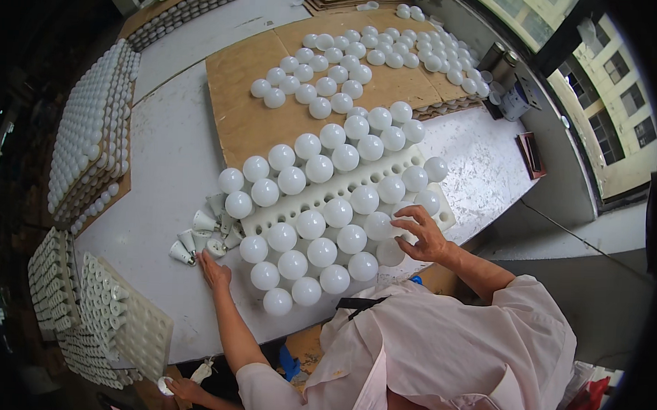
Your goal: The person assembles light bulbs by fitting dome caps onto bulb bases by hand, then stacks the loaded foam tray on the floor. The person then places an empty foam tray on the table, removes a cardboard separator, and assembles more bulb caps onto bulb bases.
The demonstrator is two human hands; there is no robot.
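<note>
At lower centre, the right hand point(424, 237) sets loosely parted fingers on a round white plastic bulb globe point(378, 225) in the white perforated foam tray point(322, 194) — seating it, I judge, needing gentle pressure — while the left hand point(214, 272) lies flat, empty, on the grey worktop point(169, 161).

Foam tray point(310, 197) mostly hidden under white bulbs point(320, 230); left stacks point(89, 136) blurred at rim.

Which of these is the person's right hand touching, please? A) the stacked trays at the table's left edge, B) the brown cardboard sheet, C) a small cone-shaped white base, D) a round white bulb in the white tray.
D: the right hand spreads its fingers on a round white bulb standing in the white tray, apart from the cone-shaped bases.
</note>
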